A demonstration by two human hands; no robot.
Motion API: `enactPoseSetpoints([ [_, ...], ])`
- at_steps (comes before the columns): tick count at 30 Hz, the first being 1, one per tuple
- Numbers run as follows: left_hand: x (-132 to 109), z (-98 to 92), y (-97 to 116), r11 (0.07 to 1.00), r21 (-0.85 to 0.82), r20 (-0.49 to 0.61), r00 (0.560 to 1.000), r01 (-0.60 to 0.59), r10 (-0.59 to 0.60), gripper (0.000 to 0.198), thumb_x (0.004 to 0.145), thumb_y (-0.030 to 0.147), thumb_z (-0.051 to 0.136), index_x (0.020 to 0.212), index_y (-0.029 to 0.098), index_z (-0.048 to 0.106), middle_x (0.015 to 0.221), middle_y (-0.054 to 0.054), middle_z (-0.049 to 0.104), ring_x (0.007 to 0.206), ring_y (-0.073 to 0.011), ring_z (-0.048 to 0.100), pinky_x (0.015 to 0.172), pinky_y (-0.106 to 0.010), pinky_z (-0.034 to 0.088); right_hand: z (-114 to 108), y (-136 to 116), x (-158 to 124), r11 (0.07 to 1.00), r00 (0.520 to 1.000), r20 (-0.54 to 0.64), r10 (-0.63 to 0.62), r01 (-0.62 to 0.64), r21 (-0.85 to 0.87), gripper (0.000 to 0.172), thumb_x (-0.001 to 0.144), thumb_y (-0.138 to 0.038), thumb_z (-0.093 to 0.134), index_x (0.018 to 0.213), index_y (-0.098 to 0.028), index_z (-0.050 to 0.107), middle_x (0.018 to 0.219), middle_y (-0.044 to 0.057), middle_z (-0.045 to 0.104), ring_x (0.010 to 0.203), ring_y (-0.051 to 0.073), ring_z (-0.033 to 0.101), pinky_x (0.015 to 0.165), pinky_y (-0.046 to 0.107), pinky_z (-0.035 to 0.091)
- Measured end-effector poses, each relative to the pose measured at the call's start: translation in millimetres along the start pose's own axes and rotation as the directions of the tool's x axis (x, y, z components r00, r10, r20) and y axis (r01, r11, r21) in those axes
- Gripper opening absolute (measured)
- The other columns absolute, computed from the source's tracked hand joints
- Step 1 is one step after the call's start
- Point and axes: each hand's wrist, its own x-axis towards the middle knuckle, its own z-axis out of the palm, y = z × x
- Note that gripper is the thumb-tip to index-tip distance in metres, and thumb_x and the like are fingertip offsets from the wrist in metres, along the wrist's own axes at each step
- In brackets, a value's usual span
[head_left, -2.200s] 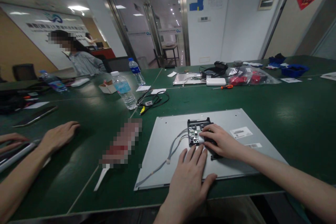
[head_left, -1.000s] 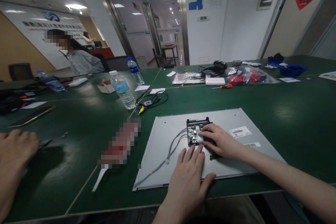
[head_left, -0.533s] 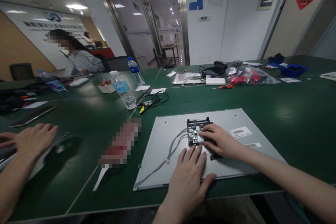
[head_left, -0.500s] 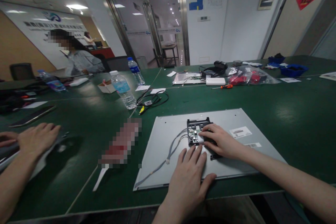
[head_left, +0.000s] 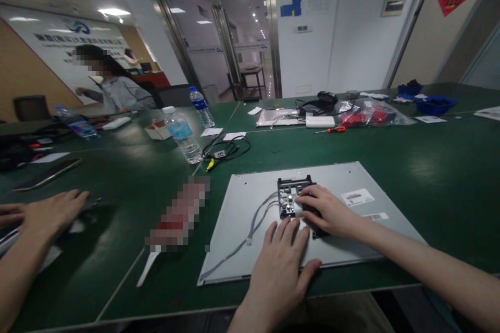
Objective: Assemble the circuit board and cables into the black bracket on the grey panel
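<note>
Right now the person's left hand (head_left: 279, 265) lies flat and open, palm down, on the near part of a grey metal panel (head_left: 351, 177) and holds nothing. It looks to be steadying the sheet. The right hand (head_left: 326, 210) is draped over a small black module (head_left: 291, 195) with an exposed circuit board, mounted near the middle of the panel. Its fingertips rest on the module's right part, but I cannot tell whether they pinch anything or only press. 2 grey cables (head_left: 255, 221) run from the module's left side toward the panel's near left corner. The panel lies on the green table (head_left: 429, 156).

To my eye the work in hand is fingertip work at that module, seating or feeling a part. Any further move there calls for a light, exact touch from the right hand while the left keeps the panel from sliding.

Off to the left, a co-worker's hand (head_left: 50, 213) rests on the table, well apart.
</note>
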Motion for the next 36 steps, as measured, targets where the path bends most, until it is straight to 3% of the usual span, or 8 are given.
enactPoseSetpoints([
  [14, 2, -1.3, 4, 0.998, -0.062, -0.014, 1.000, 0.014, -0.015, 0.043, 0.092, 0.042, 0.055, 0.127, 0.019, 0.047, 0.128, -0.009, 0.054, 0.123, -0.0282, 0.046, 0.113, -0.049, 0.027, 1, 3, -1, 1.000, 1.000, 0.005, 0.008, -0.008, 0.011, 0.035, 0.090, -0.022, 0.059, 0.125, -0.022, 0.059, 0.123, 0.011, 0.057, 0.115, 0.025, 0.052, 0.099, 0.045, 0.045],
  [21, 3, 1.6, 1, 0.999, -0.042, -0.042, 0.999, 0.011, -0.013, 0.045, 0.090, 0.044, 0.057, 0.128, 0.021, 0.047, 0.144, -0.010, 0.045, 0.133, -0.0300, 0.038, 0.112, -0.050, 0.028, 3, 3, 0, 1.000, 0.999, -0.027, 0.023, -0.023, 0.015, 0.032, 0.087, -0.020, 0.063, 0.119, -0.021, 0.062, 0.119, 0.011, 0.058, 0.113, 0.025, 0.053, 0.098, 0.045, 0.045],
  [36, 2, 8.6, -4, 1.000, 0.004, -0.015, 1.000, 0.005, -0.005, 0.062, 0.094, 0.054, 0.045, 0.144, 0.019, 0.036, 0.149, -0.010, 0.042, 0.137, -0.0292, 0.037, 0.115, -0.052, 0.024, 3, 1, 1, 0.999, 0.999, -0.035, 0.028, -0.027, 0.027, 0.028, 0.089, -0.022, 0.061, 0.117, -0.021, 0.062, 0.118, 0.011, 0.059, 0.110, 0.025, 0.054, 0.096, 0.045, 0.046],
])
